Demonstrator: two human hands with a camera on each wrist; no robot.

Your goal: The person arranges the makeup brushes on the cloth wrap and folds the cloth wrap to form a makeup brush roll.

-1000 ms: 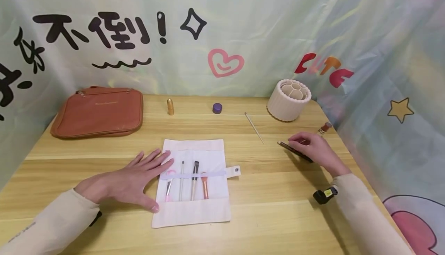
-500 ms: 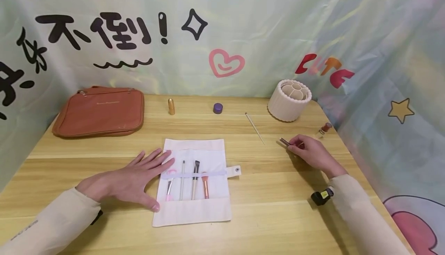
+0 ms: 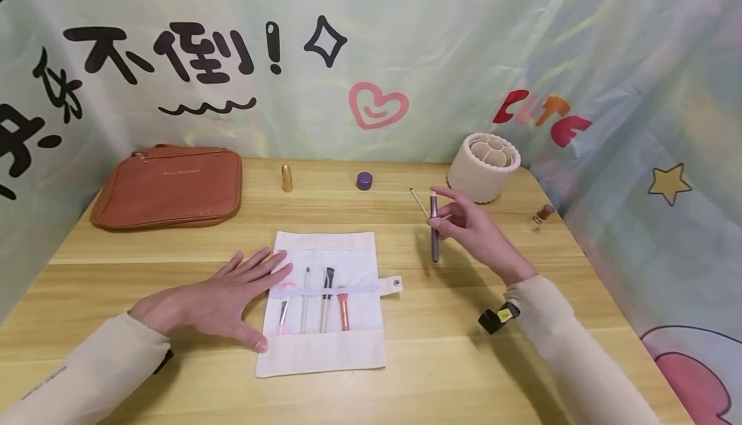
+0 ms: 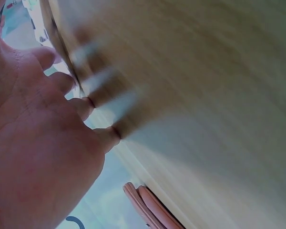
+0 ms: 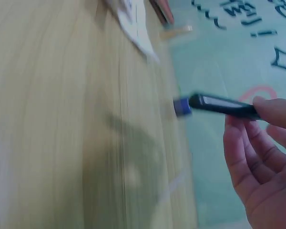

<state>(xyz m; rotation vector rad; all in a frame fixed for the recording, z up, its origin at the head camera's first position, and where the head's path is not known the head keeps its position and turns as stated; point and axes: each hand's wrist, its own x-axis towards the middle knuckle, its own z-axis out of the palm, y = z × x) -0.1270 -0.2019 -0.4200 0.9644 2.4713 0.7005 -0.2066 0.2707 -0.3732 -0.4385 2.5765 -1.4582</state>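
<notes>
right hand [image 3: 472, 228]: fingers [image 3: 438, 220] pinch a slim dark purple makeup pen with a pale tip [image 3: 433, 232] near its upper end; held upright, lifted off the tabletop [image 3: 464, 360]. A fingertip pinch leaves most of the barrel free below the fingers.
pen in wrist view: dark barrel [image 5: 224, 104] sticks out past the fingertips, clear of the wood.
left hand [image 3: 217, 299]: flat, fingers [image 3: 272, 269] straight and spread, gripping nothing; tips rest on the left edge of the open white fabric brush roll [image 3: 321, 348], likely pinning it flat.
roll contents: four small brushes [image 3: 313, 299] under an elastic band, just right of the left fingertips.
near right fingers: thin pale stick [image 3: 418, 202] lying just left of them; white ribbed round holder [image 3: 484, 166] beyond them.
far from fingers: brown leather pouch [image 3: 168, 187], gold tube [image 3: 286, 178], purple cap [image 3: 364, 181].
</notes>
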